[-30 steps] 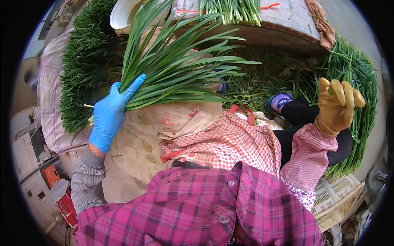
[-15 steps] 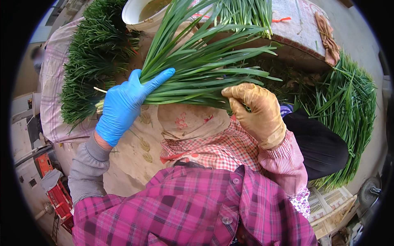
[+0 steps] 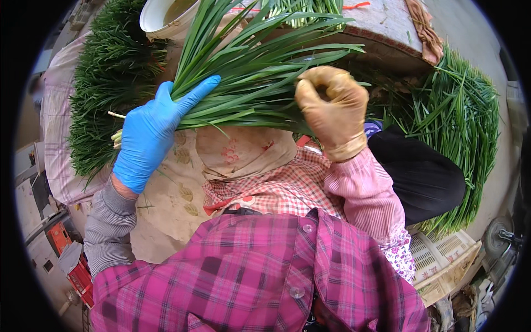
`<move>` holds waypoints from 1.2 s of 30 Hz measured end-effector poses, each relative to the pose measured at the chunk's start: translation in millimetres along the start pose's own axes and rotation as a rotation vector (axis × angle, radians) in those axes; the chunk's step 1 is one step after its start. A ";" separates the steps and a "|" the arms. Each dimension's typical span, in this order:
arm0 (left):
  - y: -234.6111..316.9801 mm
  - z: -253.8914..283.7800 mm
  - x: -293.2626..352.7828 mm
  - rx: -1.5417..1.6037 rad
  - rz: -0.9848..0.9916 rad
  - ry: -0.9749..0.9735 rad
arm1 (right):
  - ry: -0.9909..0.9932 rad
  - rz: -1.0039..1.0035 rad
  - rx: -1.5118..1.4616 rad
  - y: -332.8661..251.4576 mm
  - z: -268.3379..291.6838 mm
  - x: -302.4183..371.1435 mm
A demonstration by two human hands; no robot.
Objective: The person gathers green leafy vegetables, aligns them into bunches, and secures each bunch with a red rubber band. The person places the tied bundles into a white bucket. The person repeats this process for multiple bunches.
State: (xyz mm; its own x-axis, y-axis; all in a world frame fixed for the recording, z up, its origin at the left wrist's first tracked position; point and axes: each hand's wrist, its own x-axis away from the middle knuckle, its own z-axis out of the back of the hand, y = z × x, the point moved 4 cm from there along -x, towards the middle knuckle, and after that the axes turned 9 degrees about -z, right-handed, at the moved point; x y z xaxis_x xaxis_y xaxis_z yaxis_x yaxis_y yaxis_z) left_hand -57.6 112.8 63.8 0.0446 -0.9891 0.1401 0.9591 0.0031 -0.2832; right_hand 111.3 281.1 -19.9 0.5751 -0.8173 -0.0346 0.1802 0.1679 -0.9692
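Two gloved hands are at work on one bunch of garlic chives (image 3: pixel 243 88), held up in front of you over the beige cloth (image 3: pixel 171 210) and the red-checked apron (image 3: pixel 276 188). Your left hand (image 3: pixel 146 135), in a blue glove, is closed around the bunch near its base, thumb laid along the leaves. Pale stem ends (image 3: pixel 116 137) poke out past that hand on the left; the leaves fan up and right.

Your right hand (image 3: pixel 334 110), tan glove, is at the lower right of the fan, fingers curled in toward the thumb. It's slightly blurred; you can't tell from this view whether it pinches a leaf or just sits against the tips.

Step in hand, by the look of it: picking over the loose leaves, left steadying, right working. Next move seems to call for a firm left grip so the stems stay together, and a light right pinch that catches only stray blades.

Around you: a dark green stack of chives (image 3: pixel 105 88) on the left by the plaid cloth (image 3: pixel 58 122), a white bucket (image 3: pixel 166 27) beyond, another heap of chives (image 3: pixel 470 122) on the right, a slatted crate (image 3: pixel 442 257) below that.
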 end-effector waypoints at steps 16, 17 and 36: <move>2.1 -3.0 -5.3 -0.013 -0.031 0.002 | -0.257 -0.072 -0.048 30.6 7.1 37.2; 2.7 -2.9 -4.8 -0.026 -0.025 -0.010 | -0.217 0.013 0.051 24.3 6.7 35.9; -0.5 2.3 -11.4 0.013 -0.075 -0.054 | 0.278 0.354 -0.118 -27.2 72.4 -13.8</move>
State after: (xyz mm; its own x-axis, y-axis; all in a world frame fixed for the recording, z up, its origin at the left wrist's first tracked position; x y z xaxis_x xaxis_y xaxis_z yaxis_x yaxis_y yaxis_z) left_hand -57.9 124.3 64.6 -0.0125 -0.9773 0.2116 0.9637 -0.0682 -0.2580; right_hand 156.2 327.8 24.6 0.3466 -0.8402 -0.4170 -0.0899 0.4128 -0.9064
